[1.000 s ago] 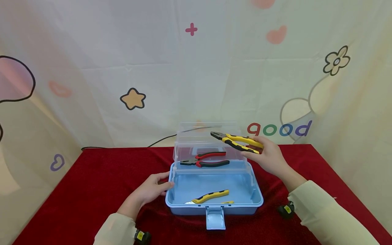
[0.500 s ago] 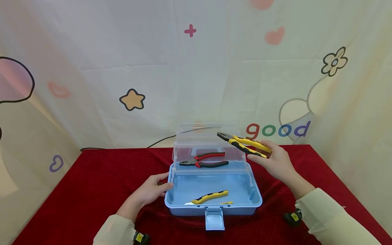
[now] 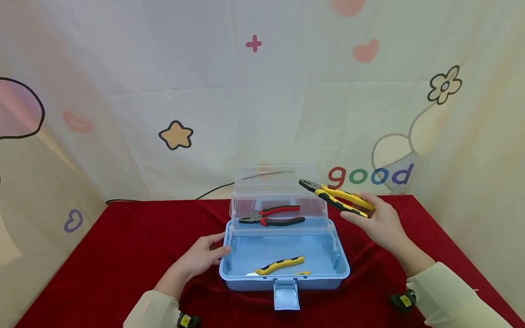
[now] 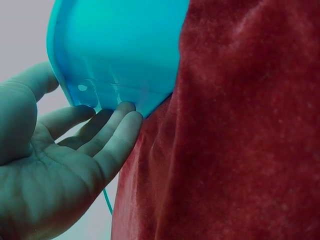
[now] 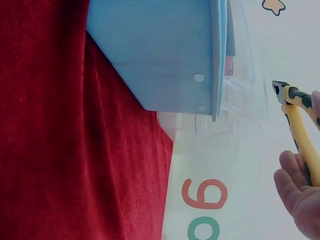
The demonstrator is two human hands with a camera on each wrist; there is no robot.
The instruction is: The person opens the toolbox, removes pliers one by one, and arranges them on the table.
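Note:
In the head view my right hand [image 3: 383,225] grips yellow-and-black combination pliers [image 3: 322,192] by the handles. They are held in the air over the right back of a blue toolbox [image 3: 320,246], handles spread, jaws pointing left. My left hand [image 3: 201,257] holds the toolbox's left side, thumb at the rim and fingertips on the outer wall, as the left wrist view also shows. Red-and-black pliers [image 3: 283,222] lie in the clear upper tray [image 3: 316,231]. On the box floor lies a yellow-and-black handled tool [image 3: 280,265] with a pale tip; the front wall partly hides a small yellow piece [image 3: 303,273].
The toolbox's clear lid [image 3: 279,182] stands raised at the back, and its front latch [image 3: 286,296] hangs down. Red cloth [image 3: 156,232] covers the table. Behind it hangs a printed curtain [image 3: 262,105], with a thin black cable [image 3: 217,187] along the table's back edge.
My right hand has moved right and slightly down with the yellow-and-black pliers, away from the upper tray. My left hand stays on the toolbox. The whole view has shifted slightly.

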